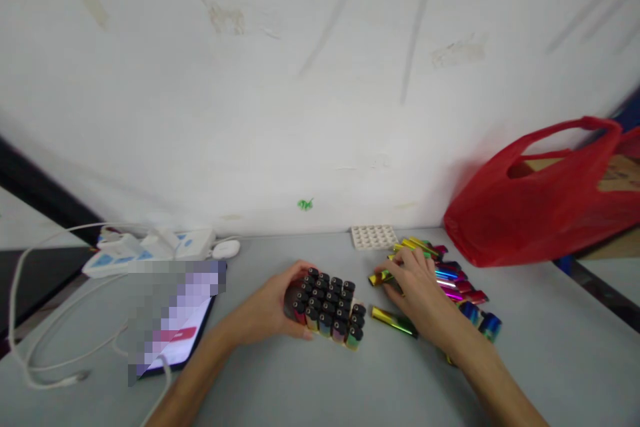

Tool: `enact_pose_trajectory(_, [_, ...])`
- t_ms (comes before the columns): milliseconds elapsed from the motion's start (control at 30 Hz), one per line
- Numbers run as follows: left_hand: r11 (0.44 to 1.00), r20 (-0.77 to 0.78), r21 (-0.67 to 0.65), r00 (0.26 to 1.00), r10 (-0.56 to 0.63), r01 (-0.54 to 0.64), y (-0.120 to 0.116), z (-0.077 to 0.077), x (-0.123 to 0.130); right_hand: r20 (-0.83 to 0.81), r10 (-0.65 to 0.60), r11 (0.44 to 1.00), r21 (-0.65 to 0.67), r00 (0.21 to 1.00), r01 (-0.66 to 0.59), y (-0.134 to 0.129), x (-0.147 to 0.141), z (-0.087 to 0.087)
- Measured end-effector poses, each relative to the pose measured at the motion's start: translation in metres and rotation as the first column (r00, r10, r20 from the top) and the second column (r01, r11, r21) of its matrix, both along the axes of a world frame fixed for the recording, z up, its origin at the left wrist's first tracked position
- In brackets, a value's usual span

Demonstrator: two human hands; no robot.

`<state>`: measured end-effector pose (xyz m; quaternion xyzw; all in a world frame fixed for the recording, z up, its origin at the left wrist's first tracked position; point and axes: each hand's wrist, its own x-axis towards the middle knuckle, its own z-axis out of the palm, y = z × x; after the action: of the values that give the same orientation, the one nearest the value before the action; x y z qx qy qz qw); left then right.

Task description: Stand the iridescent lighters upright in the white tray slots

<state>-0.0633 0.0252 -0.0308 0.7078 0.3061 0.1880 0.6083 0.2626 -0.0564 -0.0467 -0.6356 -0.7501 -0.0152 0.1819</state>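
My left hand (273,307) is closed around the left side of a block of upright lighters (327,303) with black tops and coloured bodies, packed in rows. The tray under them is mostly hidden. To the right, my right hand (413,283) has its thumb and fingers closed on a shiny gold lighter (379,278) lying on the table. Below that hand, a second gold lighter (390,319) lies apart. Past my fingers, several metallic lighters (453,280) in gold, blue, pink and red lie in a pile, partly covered by my hand.
An off-white tray with a grid of holes (374,237) lies against the wall. A red plastic bag (530,200) stands at the back right. On the left are a white power strip (197,243), looping white cables (65,367), a white earbud case (226,249) and a tablet-like screen (185,340).
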Motion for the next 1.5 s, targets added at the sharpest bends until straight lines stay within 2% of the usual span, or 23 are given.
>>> enact_pose_trajectory(200, [1.000, 0.004, -0.009, 1.000, -0.005, 0.005, 0.000, -0.001, 0.000, -0.067, 0.034, 0.999, -0.024, 0.997, -0.036, 0.003, -0.007, -0.004])
enact_pose_trajectory(433, [0.998, 0.026, -0.063, 1.000, -0.009, 0.011, 0.003, -0.004, -0.003, -0.096, 0.065, 0.989, -0.123, 0.993, -0.076, 0.003, -0.028, 0.005])
enact_pose_trajectory(533, [0.998, 0.061, -0.041, 0.997, 0.050, -0.048, 0.007, -0.007, -0.003, -0.175, 0.077, 0.993, -0.079, 0.982, -0.092, 0.002, -0.030, 0.010])
enact_pose_trajectory(633, [0.992, 0.109, -0.016, 0.986, 0.123, -0.122, 0.011, -0.012, -0.003, -0.325, 0.120, 0.992, -0.001, 0.938, -0.127, -0.001, -0.028, 0.017])
enact_pose_trajectory(767, [0.981, 0.117, 0.032, 0.976, 0.185, -0.189, 0.010, -0.014, 0.000, -0.620, 0.089, 0.996, 0.032, 0.780, -0.088, -0.003, -0.028, 0.024])
enact_pose_trajectory(900, [0.949, 0.006, 0.220, 0.973, 0.231, -0.226, 0.000, -0.010, 0.005, -0.811, -0.029, 0.998, -0.053, 0.585, -0.025, -0.002, -0.031, 0.027])
enact_pose_trajectory(1000, [0.928, -0.102, 0.308, 0.963, 0.251, -0.210, -0.013, -0.008, 0.009, -0.867, -0.102, 0.994, -0.109, 0.488, 0.013, -0.001, -0.033, 0.027])
enact_pose_trajectory(1100, [0.937, -0.105, 0.257, 0.957, 0.272, -0.238, -0.026, -0.014, 0.018, -0.916, -0.138, 0.990, -0.138, 0.376, 0.029, 0.000, -0.035, 0.025])
enact_pose_trajectory(1200, [0.917, -0.047, 0.267, 0.946, 0.319, -0.296, -0.038, -0.028, 0.034, -0.972, -0.171, 0.983, -0.180, 0.162, -0.041, 0.002, -0.036, 0.020])
enact_pose_trajectory(1267, [0.876, -0.008, 0.308, 0.920, 0.392, -0.370, -0.046, -0.038, 0.044, -0.977, -0.204, 0.973, -0.209, 0.056, -0.101, 0.003, -0.036, 0.017])
enact_pose_trajectory(1367, [0.823, 0.001, 0.337, 0.874, 0.485, -0.457, -0.054, -0.045, 0.054, -0.966, -0.259, 0.957, -0.257, 0.004, -0.135, 0.002, -0.036, 0.018])
enact_pose_trajectory(1500, [0.811, -0.012, 0.390, 0.878, 0.478, -0.436, -0.059, -0.035, 0.058, -0.950, -0.301, 0.939, -0.281, -0.082, -0.200, -0.004, -0.039, 0.026])
